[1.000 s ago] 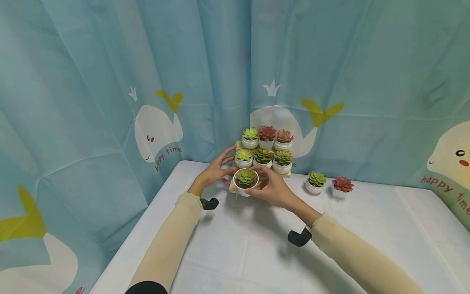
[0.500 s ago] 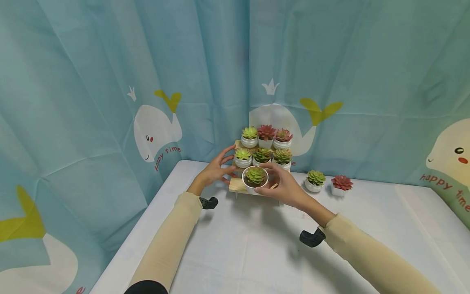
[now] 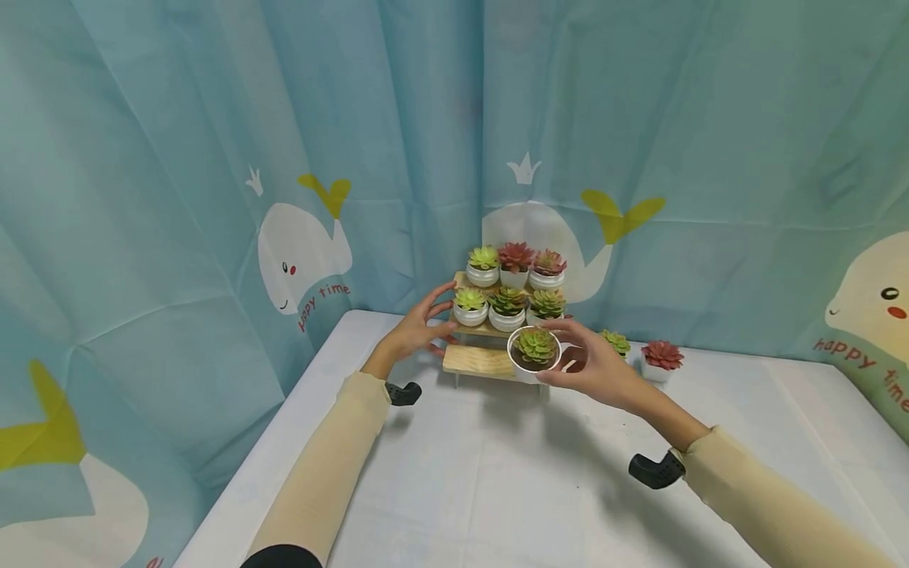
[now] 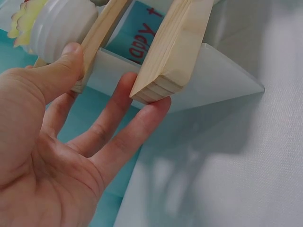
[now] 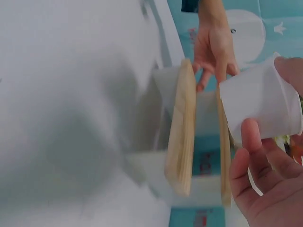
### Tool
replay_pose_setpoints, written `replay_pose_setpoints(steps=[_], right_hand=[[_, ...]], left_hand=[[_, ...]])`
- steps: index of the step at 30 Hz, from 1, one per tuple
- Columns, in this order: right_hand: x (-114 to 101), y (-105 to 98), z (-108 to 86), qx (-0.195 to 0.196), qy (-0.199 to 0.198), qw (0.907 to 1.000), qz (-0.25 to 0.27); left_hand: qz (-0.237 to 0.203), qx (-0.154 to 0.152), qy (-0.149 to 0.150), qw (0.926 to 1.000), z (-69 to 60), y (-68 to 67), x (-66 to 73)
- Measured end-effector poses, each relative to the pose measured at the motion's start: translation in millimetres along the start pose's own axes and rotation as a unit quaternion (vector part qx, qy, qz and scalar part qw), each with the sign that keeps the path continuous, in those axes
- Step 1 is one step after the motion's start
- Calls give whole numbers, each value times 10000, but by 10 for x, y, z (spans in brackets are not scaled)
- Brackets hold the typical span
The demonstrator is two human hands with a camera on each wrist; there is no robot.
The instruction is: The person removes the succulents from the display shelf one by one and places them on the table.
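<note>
A three-tier wooden stand (image 3: 472, 360) holds white succulent pots on its upper two tiers. My left hand (image 3: 410, 333) is at its left side; in the left wrist view, the hand (image 4: 71, 142) has spread, extended fingers, the thumb at the middle board and two fingertips touching the end of the lowest board (image 4: 170, 61). My right hand (image 3: 600, 367) holds a white pot with a green succulent (image 3: 535, 347) between thumb and fingers, at the right end of the lowest tier. The right wrist view shows this pot (image 5: 260, 101) tilted in the fingers; whether it touches the board cannot be told.
Right of the stand, on the white table (image 3: 497, 489), are a green succulent (image 3: 616, 341), partly behind my right hand, and a red one (image 3: 662, 360) in a white pot. A blue curtain (image 3: 398, 158) with whale prints hangs behind and to the left.
My right hand has carried the pot rightward along the lowest tier, uncovering the board's left part. It now partly covers the green succulent on the table. My left hand stays in place.
</note>
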State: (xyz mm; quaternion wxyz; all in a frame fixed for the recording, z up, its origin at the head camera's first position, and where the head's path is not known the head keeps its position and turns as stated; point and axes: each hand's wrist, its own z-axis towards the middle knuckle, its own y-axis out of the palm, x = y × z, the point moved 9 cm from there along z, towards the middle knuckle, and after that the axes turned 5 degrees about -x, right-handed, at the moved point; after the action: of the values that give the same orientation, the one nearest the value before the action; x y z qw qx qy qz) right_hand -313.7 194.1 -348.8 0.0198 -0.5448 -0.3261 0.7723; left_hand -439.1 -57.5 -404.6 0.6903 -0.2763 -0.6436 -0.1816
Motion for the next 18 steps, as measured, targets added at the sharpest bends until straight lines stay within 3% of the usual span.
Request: replay_pose_setpoints(steps=[18], right_hand=[[179, -761, -616, 535, 498, 9925, -978]], left_hand=[[-44, 68, -80, 9999, -10, 1, -5]])
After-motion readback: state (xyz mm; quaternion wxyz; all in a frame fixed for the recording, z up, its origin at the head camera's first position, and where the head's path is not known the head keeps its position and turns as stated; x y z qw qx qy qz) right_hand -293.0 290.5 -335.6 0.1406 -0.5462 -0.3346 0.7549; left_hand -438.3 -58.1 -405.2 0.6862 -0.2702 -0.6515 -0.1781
